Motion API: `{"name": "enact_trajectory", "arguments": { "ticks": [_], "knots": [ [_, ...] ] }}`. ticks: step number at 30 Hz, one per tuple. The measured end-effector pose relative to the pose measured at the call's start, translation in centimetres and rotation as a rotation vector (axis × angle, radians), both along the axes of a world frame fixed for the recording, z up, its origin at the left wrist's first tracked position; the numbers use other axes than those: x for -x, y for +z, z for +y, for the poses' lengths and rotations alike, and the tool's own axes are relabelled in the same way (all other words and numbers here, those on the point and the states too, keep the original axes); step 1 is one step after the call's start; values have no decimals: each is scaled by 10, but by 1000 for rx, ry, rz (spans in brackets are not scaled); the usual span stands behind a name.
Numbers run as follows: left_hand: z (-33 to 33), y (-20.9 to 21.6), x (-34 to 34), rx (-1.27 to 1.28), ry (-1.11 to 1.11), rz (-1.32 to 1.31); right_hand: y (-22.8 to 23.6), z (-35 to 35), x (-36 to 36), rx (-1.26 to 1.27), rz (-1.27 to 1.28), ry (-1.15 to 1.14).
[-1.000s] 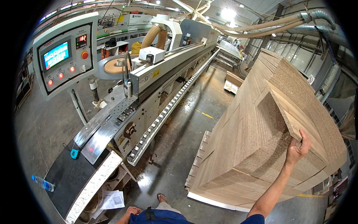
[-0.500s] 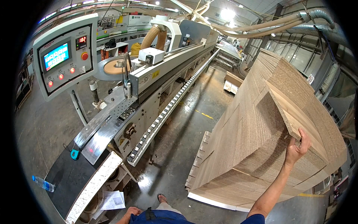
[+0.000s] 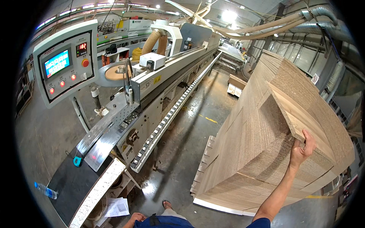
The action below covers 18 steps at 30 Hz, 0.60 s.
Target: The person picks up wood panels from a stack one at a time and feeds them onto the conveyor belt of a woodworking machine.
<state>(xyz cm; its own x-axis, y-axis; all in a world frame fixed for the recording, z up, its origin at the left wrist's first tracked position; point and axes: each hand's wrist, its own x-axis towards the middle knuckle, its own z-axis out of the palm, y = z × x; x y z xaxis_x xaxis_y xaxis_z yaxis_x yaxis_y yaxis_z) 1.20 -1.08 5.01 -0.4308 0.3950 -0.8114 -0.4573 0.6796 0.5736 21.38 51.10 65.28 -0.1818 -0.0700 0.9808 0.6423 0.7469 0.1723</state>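
Note:
My right hand (image 3: 302, 149) grips the near end of a wood-grain particleboard panel (image 3: 280, 111). That panel is tilted, with one long edge raised off the top of a tall stack of similar panels (image 3: 232, 159) on my right. Part of my grip is hidden by the hand itself. Low in the picture, beside my waist, my left hand (image 3: 136, 218) has its fingers curled loosely together, and nothing shows in them. It is nearest to some printed sheets (image 3: 117, 207) under the black-topped worktable (image 3: 70, 186).
A long edge-banding machine (image 3: 167, 79) with a roller rail (image 3: 176, 110) runs away on the left. Its control panel (image 3: 66, 62) is lit. On the worktable lie a water bottle (image 3: 46, 190) and a teal tape measure (image 3: 77, 161). A pallet (image 3: 202, 163) sits beneath the stack.
The view has shifted very slightly. My right hand keeps its hold on the tilted panel, and my left hand stays beside my waist.

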Motion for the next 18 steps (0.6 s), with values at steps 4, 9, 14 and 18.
{"name": "enact_trajectory", "arguments": {
  "ticks": [4, 9, 14, 18],
  "knots": [
    [-35, -54, 10, -382, 226, -213, 2, -2, 5, -7, 11, 24],
    [-25, -64, 23, -334, 156, -394, 2, 0, -1, -20, 5, 16],
    [-21, -89, 32, -212, -10, -332, 3, -3, 5, 0, 3, 42],
    [-8, -75, 33, -126, -43, -237, 2, -1, 1, 20, 4, 19]
  ]
}}
